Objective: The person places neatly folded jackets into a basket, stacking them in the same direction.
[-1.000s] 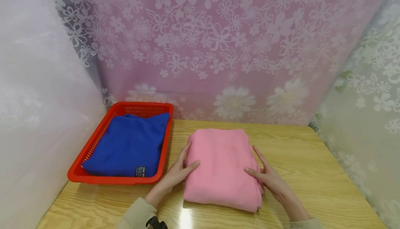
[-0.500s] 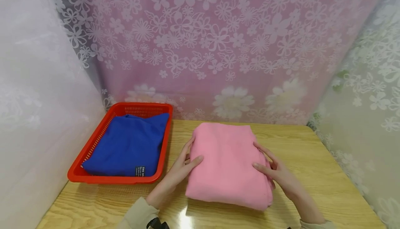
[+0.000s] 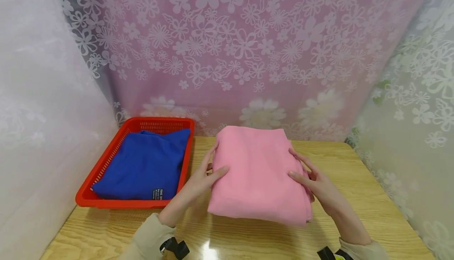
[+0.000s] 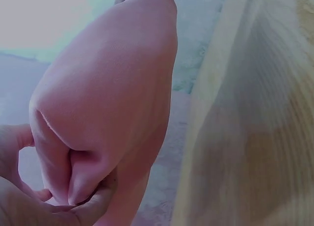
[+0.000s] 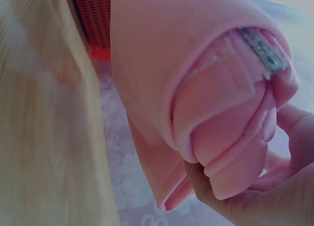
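Both hands grip the folded pink garment point(image 3: 257, 175) at its sides — left hand point(image 3: 199, 181), right hand point(image 3: 319, 187), thumbs on top, fingers curled beneath — lifting it off the table point(image 3: 358, 197). Next likely calls for carrying it level toward the red basket point(image 3: 106, 165), onto the blue garment point(image 3: 143, 165).

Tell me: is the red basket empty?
No, the red basket holds a folded blue garment, while both hands grip the pink one.

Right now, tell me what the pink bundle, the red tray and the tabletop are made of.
Pink bundle: soft matte fleece-like fabric, judging by its thick rounded folds; a zipper shows. Red tray: probably glossy moulded plastic, with slotted walls. Tabletop: wood-grain surface, glossy with glare; possibly laminate.
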Demonstrator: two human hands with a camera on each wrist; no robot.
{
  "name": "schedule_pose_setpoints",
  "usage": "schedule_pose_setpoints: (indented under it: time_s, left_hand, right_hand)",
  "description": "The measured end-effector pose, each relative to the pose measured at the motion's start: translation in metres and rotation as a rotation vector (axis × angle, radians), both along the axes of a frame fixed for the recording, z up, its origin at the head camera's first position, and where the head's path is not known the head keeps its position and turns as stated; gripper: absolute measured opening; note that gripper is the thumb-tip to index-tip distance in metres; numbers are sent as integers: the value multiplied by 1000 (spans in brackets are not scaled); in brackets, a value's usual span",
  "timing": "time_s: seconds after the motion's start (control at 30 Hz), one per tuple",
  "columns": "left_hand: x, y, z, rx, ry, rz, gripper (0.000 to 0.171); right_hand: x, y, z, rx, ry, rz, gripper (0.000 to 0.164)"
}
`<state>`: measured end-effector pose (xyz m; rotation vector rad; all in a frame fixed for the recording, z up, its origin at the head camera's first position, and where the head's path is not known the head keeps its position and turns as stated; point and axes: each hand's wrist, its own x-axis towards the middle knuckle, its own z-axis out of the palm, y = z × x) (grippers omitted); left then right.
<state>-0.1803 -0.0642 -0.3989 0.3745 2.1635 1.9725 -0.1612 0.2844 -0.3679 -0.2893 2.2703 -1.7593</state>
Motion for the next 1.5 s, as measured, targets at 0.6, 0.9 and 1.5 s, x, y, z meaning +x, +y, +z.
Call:
schedule_pose_setpoints:
  time_s: [0.6,0.9,1.5]
  left_hand:
    - [-6,-106,62,-120,5,163,75]
    - [-7,-191,83,-161,34,182,67]
    - [8,-299,54,-279,-63,314,64]
  right_hand:
    - [-34,-113,34,-174,78,51,68]
    - [-38,-200,40,-212,246,83,70]
    - [-46,-312,3,-179,284,161,68]
